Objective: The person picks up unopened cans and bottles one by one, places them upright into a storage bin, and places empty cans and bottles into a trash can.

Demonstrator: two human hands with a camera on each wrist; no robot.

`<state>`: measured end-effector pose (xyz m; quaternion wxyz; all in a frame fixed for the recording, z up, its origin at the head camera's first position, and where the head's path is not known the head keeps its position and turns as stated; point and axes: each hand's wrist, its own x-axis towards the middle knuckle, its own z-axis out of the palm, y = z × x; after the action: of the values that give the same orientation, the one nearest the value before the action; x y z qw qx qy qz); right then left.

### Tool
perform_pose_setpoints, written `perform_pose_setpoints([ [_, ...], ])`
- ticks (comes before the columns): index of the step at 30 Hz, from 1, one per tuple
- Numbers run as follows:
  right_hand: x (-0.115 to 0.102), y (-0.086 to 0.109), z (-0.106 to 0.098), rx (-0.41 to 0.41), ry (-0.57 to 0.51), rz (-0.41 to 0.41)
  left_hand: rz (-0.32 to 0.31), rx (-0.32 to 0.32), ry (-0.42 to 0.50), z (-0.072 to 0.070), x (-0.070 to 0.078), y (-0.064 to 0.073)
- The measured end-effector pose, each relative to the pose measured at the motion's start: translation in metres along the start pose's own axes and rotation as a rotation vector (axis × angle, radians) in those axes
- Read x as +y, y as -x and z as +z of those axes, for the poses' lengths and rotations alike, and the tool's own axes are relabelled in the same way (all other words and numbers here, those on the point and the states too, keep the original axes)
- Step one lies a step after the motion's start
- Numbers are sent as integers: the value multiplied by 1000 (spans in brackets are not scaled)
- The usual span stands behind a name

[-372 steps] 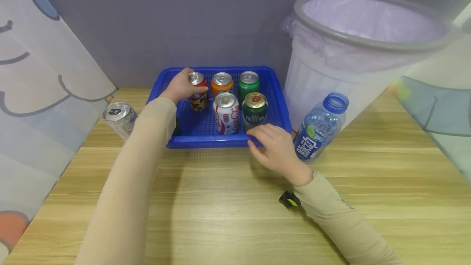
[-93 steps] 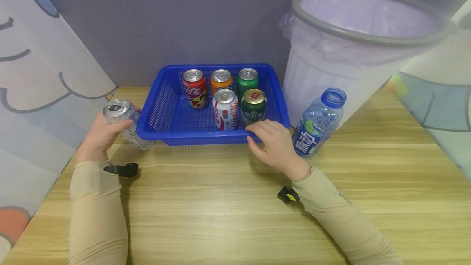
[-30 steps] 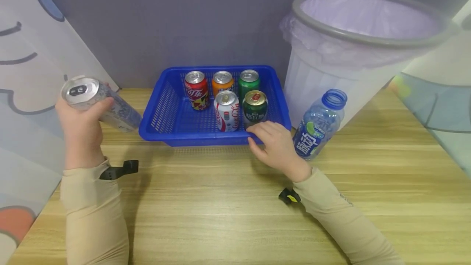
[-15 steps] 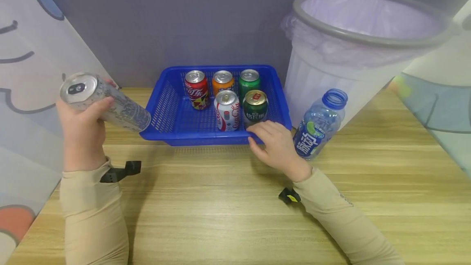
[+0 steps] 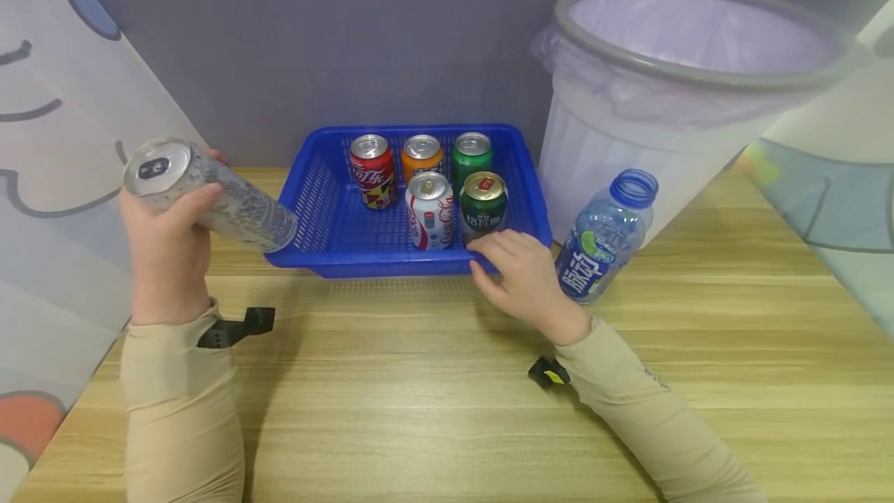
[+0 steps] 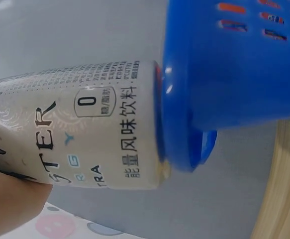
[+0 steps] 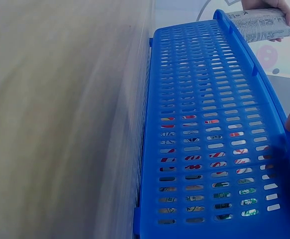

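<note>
My left hand point(image 5: 164, 254) grips a tall silver-white energy drink can point(image 5: 226, 196). It leans, with the top toward the lower left and the base at the left rim of the blue plastic basket point(image 5: 391, 264). In the left wrist view the can's base point(image 6: 157, 124) looks close against the rim; contact is hard to tell. My right hand point(image 5: 524, 282) holds the basket's front rim near its right corner, thumb outside. Inside stand a red can point(image 5: 373, 177), an orange can point(image 5: 422, 161), a green can point(image 5: 472, 165), a white Coca-Cola can point(image 5: 429, 220) and a dark green gold-topped can point(image 5: 483, 212).
A clear blue-capless plastic bottle point(image 5: 601, 243) with a blue label stands right of the basket. Behind it rises a white bin point(image 5: 608, 154) lined with a purple bag. A grey wall point(image 5: 349, 37) backs the wooden table point(image 5: 419, 386).
My left hand let go of the red can, then took the energy drink can beside the basket. It lifted and tilted it, lately shifting right to the rim. My right hand stayed put.
</note>
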<state>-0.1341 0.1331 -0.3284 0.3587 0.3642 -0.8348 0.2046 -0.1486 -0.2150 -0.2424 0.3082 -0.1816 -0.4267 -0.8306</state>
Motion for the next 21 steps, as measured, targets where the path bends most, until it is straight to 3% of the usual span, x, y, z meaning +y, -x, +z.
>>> perform_pose_setpoints([
  [11, 0, 0, 0, -2, -3, 1, -11, -31, 10, 8, -12, 3],
  [21, 0, 0, 1, 5, -1, -4, -146, -80, -142, 14, -28, 13],
])
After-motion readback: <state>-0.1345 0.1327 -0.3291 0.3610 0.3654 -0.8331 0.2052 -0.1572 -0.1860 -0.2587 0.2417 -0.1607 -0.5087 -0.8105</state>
